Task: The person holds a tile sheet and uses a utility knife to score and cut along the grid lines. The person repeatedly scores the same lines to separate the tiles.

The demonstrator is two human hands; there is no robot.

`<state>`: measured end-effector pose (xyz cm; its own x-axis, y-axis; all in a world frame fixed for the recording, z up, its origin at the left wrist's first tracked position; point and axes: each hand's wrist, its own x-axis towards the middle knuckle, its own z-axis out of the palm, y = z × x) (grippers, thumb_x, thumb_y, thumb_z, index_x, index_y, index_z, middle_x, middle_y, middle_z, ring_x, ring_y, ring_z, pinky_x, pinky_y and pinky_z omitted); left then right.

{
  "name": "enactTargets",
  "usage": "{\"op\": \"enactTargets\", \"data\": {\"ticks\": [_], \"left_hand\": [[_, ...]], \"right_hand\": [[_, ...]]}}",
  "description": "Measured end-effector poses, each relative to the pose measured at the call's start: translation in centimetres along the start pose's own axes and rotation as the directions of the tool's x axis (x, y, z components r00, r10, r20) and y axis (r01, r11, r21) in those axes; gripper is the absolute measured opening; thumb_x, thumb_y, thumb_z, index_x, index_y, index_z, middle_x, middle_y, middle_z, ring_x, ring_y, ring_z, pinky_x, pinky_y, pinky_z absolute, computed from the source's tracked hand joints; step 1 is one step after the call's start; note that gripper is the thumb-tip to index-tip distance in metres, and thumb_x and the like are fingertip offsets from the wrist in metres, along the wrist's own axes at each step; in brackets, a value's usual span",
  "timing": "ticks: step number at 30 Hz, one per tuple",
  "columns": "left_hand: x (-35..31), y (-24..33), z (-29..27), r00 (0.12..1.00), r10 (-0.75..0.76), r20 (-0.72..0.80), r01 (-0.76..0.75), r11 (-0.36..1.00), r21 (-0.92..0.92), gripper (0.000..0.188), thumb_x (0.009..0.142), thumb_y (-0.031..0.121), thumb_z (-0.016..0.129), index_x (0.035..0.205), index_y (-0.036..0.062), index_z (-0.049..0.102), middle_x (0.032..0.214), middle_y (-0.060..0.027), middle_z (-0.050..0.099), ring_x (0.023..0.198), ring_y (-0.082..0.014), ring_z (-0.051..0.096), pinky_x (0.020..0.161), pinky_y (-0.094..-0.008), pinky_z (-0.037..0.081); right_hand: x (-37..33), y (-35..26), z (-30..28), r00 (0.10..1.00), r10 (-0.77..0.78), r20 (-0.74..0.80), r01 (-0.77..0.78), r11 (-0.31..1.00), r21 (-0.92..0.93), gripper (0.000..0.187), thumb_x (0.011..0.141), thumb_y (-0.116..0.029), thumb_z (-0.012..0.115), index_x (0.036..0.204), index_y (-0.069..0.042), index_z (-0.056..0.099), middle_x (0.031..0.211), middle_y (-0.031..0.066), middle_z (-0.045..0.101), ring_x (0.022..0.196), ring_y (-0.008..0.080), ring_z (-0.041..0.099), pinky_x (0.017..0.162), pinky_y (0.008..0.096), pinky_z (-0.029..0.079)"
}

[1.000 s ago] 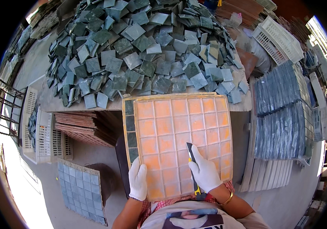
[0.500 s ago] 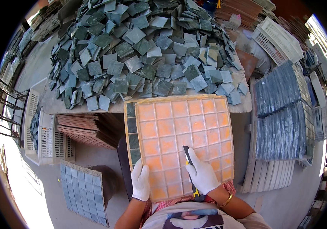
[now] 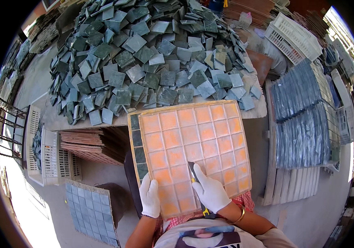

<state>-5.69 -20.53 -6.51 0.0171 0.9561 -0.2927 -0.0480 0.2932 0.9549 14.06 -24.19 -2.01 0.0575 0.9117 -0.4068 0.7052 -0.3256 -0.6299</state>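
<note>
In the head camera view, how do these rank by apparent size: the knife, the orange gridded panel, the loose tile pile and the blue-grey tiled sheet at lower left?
Largest to smallest, as they look here:
1. Loose tile pile
2. Orange gridded panel
3. Blue-grey tiled sheet
4. Knife, partly covered

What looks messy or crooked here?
The loose grey-green square stone tiles lie jumbled in a heap. The orange-and-white gridded square panel looks crooked: dark green square tiles peek out along its left side.
</note>
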Motion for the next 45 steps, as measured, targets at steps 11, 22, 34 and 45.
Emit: {"op": "enactTargets", "data": {"ticks": [11,22,34,45], "left_hand": [[-0.1,0.2,0.0,0.999,0.034,0.002,-0.034,0.999,-0.022,0.034,0.093,0.008,0.042,0.123,-0.0048,0.054,0.11,-0.0038,0.056,0.098,-0.0119,0.05,0.087,-0.0249,0.04],[0.3,0.7,-0.5,0.993,0.115,-0.011,-0.102,0.922,0.373,0.031,0.091,0.012,0.05,0.119,-0.0005,0.058,0.098,-0.0094,0.064,0.085,-0.0226,0.06,0.077,-0.0308,0.047],[5.0,2.7,8.6,0.649,0.587,0.484,-0.725,0.284,0.627,0.013,0.07,0.01,0.07,0.081,0.01,0.064,0.077,-0.0061,0.056,0.073,-0.0273,0.054,0.065,-0.0381,0.044],[6.4,1.6,7.9,0.576,0.592,0.564,-0.799,0.264,0.54,0.01,0.069,0.004,0.063,0.075,0.0095,0.058,0.075,-0.0073,0.055,0.072,-0.0283,0.055,0.061,-0.0389,0.045]], "right_hand": [[0.4,1.5,-1.8,0.99,-0.065,-0.124,0.06,0.997,-0.041,0.06,0.092,-0.024,0.053,0.146,-0.014,0.028,0.085,0.0238,0.063,0.073,0.0411,0.062,0.064,0.0491,0.048],[0.3,1.5,-2.2,0.968,-0.11,-0.226,0.13,0.989,0.073,0.057,0.091,-0.023,0.055,0.144,-0.016,0.034,0.084,0.0233,0.064,0.074,0.041,0.062,0.065,0.0483,0.048],[-0.5,4.3,-5.6,0.926,-0.015,-0.377,0.094,0.977,0.191,0.058,0.088,-0.014,0.062,0.142,-0.016,0.04,0.091,0.0237,0.064,0.077,0.0387,0.064,0.067,0.0406,0.051],[-1.6,9.8,-9.0,0.926,-0.024,-0.377,0.023,1.0,-0.006,0.054,0.089,-0.016,0.059,0.14,-0.012,0.041,0.091,0.0222,0.064,0.079,0.0394,0.063,0.069,0.0432,0.051]]}}
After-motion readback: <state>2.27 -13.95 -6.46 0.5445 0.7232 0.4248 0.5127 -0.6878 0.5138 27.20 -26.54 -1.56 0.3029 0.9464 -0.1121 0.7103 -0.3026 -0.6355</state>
